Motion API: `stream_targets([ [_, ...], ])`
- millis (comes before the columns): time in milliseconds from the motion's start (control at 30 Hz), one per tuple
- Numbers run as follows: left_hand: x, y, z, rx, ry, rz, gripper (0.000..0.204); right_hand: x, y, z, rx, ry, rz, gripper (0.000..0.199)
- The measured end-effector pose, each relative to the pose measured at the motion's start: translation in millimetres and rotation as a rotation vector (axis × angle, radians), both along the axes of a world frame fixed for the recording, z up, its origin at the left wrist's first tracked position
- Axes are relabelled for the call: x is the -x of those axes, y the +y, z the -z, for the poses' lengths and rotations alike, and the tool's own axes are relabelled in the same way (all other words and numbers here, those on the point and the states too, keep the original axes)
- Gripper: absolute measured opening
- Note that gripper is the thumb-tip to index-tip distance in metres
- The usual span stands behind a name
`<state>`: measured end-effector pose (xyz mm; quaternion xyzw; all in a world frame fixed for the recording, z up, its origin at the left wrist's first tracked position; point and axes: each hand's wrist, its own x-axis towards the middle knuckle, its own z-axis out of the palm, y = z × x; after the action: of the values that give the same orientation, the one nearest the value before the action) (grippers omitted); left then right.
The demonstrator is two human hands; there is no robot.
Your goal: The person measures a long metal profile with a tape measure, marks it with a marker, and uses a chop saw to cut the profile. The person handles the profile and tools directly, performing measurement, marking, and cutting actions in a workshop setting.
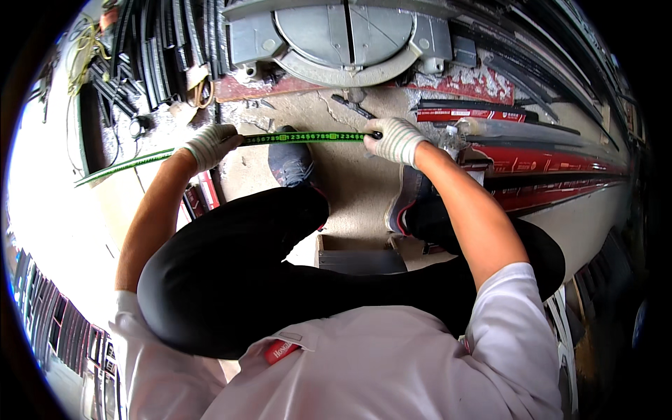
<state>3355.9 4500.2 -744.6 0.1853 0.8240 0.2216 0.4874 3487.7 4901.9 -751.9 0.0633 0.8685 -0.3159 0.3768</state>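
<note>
A green and black tape measure [308, 138] is stretched nearly level between my two hands, above my shoe. My left hand [208, 145], in a white striped knit glove, is closed around the blade at its left part. Beyond that hand, a bright green length of it runs out to the far left and slants downward. My right hand [393, 140], gloved the same way, pinches the right end of the blade. A small dark bit shows between those fingers; whether it is the end hook I cannot tell.
A grey round-based saw table [346, 38] stands ahead on the floor. Dark cut profiles [164, 52] lie at the far left. Long red-wrapped profiles [546, 159] stretch out on the right. A dark box [360, 260] sits between my legs.
</note>
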Motion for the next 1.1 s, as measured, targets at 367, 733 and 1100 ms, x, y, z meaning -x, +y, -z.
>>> stream_targets([
  [367,-12.0,-29.3,76.3,-0.017,0.039,-0.143,0.026,13.0,-22.6,68.5,-0.075,0.081,-0.120,0.042],
  [733,1.8,-35.3,99.8,-0.035,0.068,-0.058,0.030,3.5,-18.0,59.5,-0.283,0.219,-0.203,0.049],
  [1100,-2.2,-30.3,81.9,-0.061,0.353,-0.068,0.022,-15.3,213.4,-78.2,-0.487,-0.038,-0.124,0.030],
])
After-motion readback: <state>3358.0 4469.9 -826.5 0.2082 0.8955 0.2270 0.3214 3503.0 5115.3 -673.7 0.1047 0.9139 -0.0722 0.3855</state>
